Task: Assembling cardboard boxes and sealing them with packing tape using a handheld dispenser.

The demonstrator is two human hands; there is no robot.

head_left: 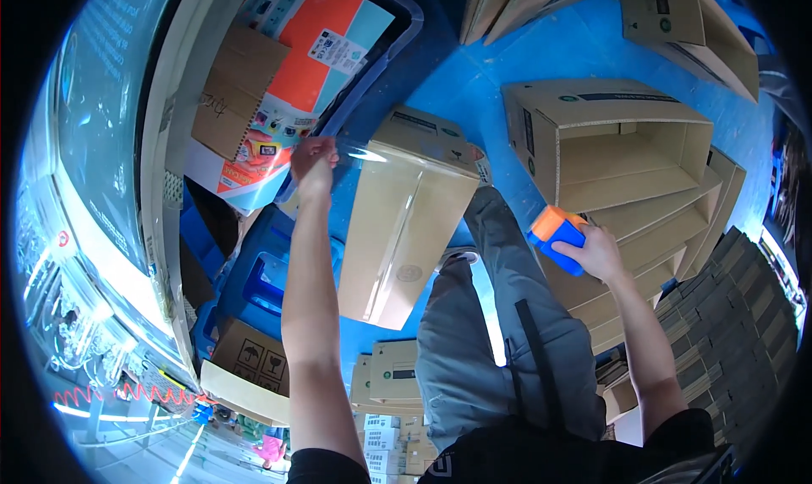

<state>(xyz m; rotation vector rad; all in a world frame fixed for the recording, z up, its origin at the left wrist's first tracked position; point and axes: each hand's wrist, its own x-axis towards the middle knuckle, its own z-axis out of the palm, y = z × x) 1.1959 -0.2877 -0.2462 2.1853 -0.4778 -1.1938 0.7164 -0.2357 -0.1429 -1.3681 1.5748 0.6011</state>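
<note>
My left hand (315,161) is closed in a pinch at the upper left, by the edge of a dark blue bin. From its fingers a shiny, see-through strip (368,155), which looks like clear tape, reaches toward the closed carton. This brown carton (397,230) stands on the floor in front of my legs, with glossy tape along its middle seam. Off to the right, my right hand (599,254) is wrapped round a blue-and-orange tape dispenser (554,235), held apart from the carton. The fingers' far side is hidden there.
Open cartons (630,116) lie stacked at the right, beside piled flat cardboard (719,315). Another open carton (689,32) is at the far right. The blue bin (412,27) holds colourful printed packages (309,44). A long pale table edge (161,146) runs down the left.
</note>
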